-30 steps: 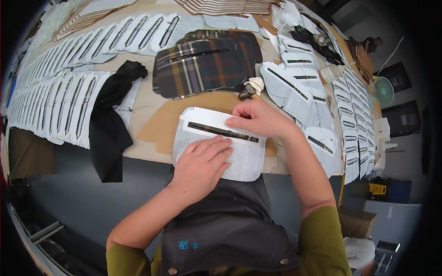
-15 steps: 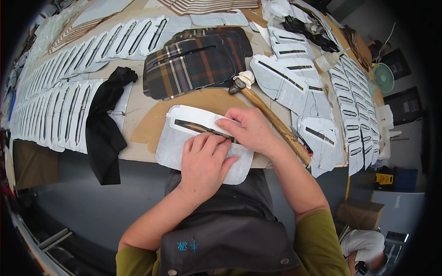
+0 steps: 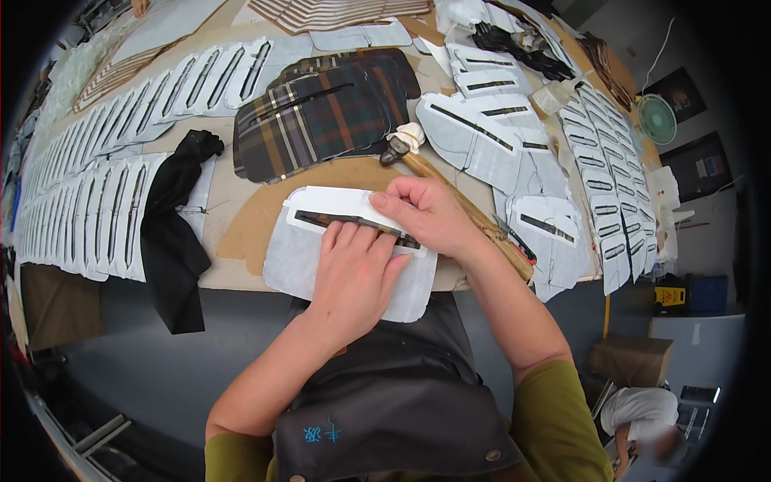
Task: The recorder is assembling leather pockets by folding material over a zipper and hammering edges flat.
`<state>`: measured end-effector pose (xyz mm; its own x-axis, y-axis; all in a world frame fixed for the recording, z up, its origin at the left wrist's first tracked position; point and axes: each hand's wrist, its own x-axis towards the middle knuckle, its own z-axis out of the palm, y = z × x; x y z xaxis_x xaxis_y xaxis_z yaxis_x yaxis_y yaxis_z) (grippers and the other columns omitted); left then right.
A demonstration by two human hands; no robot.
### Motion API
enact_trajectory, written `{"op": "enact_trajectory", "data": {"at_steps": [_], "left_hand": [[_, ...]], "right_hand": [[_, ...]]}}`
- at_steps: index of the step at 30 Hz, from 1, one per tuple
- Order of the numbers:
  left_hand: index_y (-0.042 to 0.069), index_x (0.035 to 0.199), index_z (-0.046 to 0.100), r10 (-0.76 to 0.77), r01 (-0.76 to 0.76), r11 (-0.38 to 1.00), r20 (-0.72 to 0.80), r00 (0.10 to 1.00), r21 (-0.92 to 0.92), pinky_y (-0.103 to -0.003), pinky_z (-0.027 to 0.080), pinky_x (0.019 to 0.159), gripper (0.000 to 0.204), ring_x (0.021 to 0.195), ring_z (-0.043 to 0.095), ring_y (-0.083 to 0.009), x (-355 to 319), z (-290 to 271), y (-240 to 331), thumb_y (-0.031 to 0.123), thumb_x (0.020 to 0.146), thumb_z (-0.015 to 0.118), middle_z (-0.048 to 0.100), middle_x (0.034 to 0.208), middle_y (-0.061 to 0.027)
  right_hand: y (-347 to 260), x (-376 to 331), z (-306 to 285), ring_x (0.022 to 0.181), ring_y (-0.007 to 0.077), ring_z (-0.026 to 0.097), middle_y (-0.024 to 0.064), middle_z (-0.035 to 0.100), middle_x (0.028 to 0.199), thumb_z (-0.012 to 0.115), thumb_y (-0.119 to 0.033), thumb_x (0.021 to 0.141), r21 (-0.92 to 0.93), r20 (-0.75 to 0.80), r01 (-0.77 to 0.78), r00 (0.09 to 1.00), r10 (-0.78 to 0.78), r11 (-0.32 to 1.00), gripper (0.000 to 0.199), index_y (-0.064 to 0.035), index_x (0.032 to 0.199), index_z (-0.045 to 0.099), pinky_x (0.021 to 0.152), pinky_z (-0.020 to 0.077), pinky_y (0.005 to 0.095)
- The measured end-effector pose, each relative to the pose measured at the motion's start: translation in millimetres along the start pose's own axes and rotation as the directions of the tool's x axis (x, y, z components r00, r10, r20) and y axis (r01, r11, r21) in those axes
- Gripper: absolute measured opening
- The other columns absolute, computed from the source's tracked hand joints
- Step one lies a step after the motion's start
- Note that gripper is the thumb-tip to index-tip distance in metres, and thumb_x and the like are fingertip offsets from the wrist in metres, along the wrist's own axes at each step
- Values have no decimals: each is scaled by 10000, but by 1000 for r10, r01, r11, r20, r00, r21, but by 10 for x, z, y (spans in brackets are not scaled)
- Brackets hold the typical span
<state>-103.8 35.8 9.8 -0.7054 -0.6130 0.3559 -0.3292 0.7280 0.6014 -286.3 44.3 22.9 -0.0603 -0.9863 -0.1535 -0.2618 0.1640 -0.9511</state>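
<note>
A pale grey-white fabric panel lies at the near table edge, partly overhanging it. Along its upper part runs a white-bordered slot with dark plaid showing inside. My left hand rests on the panel, fingers stretched out and fingertips at the slot's lower edge. Those fingers hide part of the opening. With thumb and bent fingers, my right hand pinches the white strip above the slot's right half. Just beyond that hand lies a hammer with a wooden handle and white cloth at its head.
Plaid fabric pieces are stacked beyond the panel on brown card. Black cloth hangs over the front edge at left. Rows of slotted white panels cover the left side; more panels and a bottle stand right.
My left fingertips have shifted up to the slot, and its opening shows wider. My right hand keeps its pinch. The whole scene has slid slightly left in view.
</note>
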Motion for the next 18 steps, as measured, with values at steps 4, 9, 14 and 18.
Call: {"op": "enact_trajectory", "data": {"at_steps": [4,9,14,18], "left_hand": [[65,991,711,-72,79,980,45,996,-182,-441,373,954,189,977,573,-295,41,29,-70,191,856,753,629,957,-82],[118,828,727,64,-57,998,-193,979,40,-418,365,913,156,897,578,-232,-30,92,-53,154,726,839,616,833,-8],[125,830,701,65,-55,997,-197,978,54,-423,352,917,194,920,570,-240,-42,99,-66,172,714,850,618,865,-9],[126,823,681,43,-37,999,-217,975,32,-415,346,911,220,919,563,-245,-38,104,-78,173,701,859,612,866,-9]], "right_hand": [[67,4,15,583,148,558,58,622,634,727,-357,939,-73,-78,-55,996,49,996,359,-29,802,682,568,440,339],[-26,18,-141,613,105,534,38,613,718,738,-167,898,-496,-39,80,993,-114,864,162,-19,892,672,563,440,284],[-522,-101,-352,674,204,607,60,620,812,687,-37,770,-558,441,287,897,-15,778,161,-58,929,700,643,498,348],[-558,-45,-279,822,288,689,99,718,842,636,-35,758,-699,539,308,820,193,645,177,-96,895,729,722,522,429]]}}
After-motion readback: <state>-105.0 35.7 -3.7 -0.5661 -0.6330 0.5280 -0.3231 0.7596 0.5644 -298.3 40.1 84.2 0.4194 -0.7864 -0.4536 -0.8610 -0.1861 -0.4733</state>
